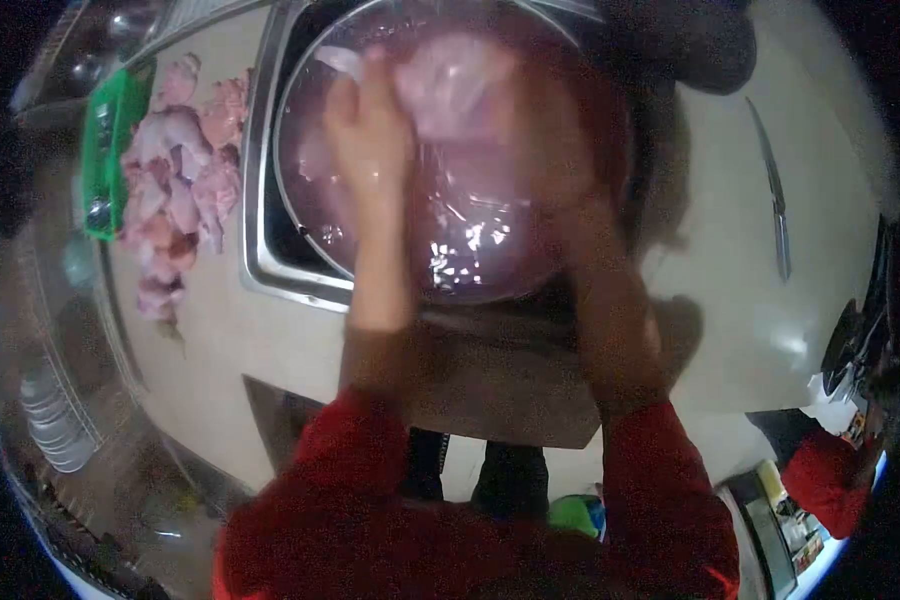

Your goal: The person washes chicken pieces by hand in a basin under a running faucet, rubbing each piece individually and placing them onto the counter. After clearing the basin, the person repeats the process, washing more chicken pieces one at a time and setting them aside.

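A large round basin (450, 180) of pinkish water stands in the metal sink. Over the water is a pale piece of raw chicken (455, 85), smeared by motion. My left hand (370, 120) grips it from the left, fingers bent, and a whitish end pokes out beyond the fingertips. On the right side my right hand (545, 125) is closed against the same chicken, its fingers blurred. Raw chicken pieces (175, 180) lie in a heap on the counter to the left.
A green tray (110, 150) sits beside the heap. The sink's metal rim (260, 230) borders the basin. A knife (773, 190) lies on the right counter (730, 300). At lower right a red sleeve (830, 475) shows. A clear ribbed container (55, 420) is at lower left.
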Demonstrator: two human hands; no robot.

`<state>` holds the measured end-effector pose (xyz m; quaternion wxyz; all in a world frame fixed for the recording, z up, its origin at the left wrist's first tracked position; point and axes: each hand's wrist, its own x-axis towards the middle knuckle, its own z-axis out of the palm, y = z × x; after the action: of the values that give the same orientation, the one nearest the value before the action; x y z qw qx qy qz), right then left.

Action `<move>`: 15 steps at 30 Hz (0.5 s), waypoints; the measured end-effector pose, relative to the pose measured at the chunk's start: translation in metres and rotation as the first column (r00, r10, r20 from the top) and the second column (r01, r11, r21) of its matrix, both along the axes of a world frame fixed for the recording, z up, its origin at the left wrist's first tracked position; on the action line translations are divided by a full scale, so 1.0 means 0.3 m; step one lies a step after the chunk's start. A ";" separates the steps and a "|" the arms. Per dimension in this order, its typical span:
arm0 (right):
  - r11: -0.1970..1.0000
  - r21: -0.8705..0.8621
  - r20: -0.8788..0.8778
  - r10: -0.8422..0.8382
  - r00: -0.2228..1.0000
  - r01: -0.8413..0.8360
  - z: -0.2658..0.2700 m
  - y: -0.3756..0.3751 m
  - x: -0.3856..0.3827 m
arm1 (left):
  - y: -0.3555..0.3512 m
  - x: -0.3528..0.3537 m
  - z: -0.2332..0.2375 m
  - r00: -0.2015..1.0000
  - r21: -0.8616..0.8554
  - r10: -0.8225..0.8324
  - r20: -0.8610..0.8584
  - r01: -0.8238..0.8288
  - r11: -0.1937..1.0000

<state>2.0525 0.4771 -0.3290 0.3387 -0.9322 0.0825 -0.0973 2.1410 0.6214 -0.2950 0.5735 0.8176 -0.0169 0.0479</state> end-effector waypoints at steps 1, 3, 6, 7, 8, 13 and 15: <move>1.000 0.006 -0.014 0.005 1.000 -0.004 0.000 -0.018 -0.009 | -0.015 -0.034 0.085 0.998 0.019 0.057 -0.042 -0.056 0.998; 0.883 -0.470 -0.001 -0.012 1.000 0.010 -0.007 -0.114 -0.009 | 0.027 -0.002 0.037 0.998 -0.032 0.063 -0.020 -0.064 0.997; 0.731 -0.682 0.009 0.034 0.999 -0.019 0.078 -0.110 -0.001 | 0.065 0.042 -0.032 0.992 -0.144 0.115 -0.055 -0.122 0.982; 0.927 -0.366 0.135 -0.034 0.990 0.082 0.109 -0.059 0.008 | 0.063 0.042 -0.034 0.990 -0.161 0.120 -0.076 -0.131 0.978; 0.990 0.004 0.228 -0.141 0.964 0.144 0.129 -0.033 0.017 | 0.061 0.043 -0.037 0.987 -0.181 0.128 -0.096 -0.143 0.973; 0.974 0.222 0.179 -0.093 0.979 0.052 0.181 0.002 -0.001 | 0.047 0.013 -0.017 0.929 -0.286 -0.051 -0.365 -0.060 0.956; 0.977 0.205 0.176 -0.092 0.980 0.055 0.179 -0.004 -0.003 | 0.040 0.017 -0.029 0.846 -0.503 -0.253 -0.470 -0.021 0.864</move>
<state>2.0516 0.4759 -0.2755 0.4325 -0.8769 0.0946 -0.1872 2.1462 0.6334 -0.3038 0.7458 0.6246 0.1005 -0.2085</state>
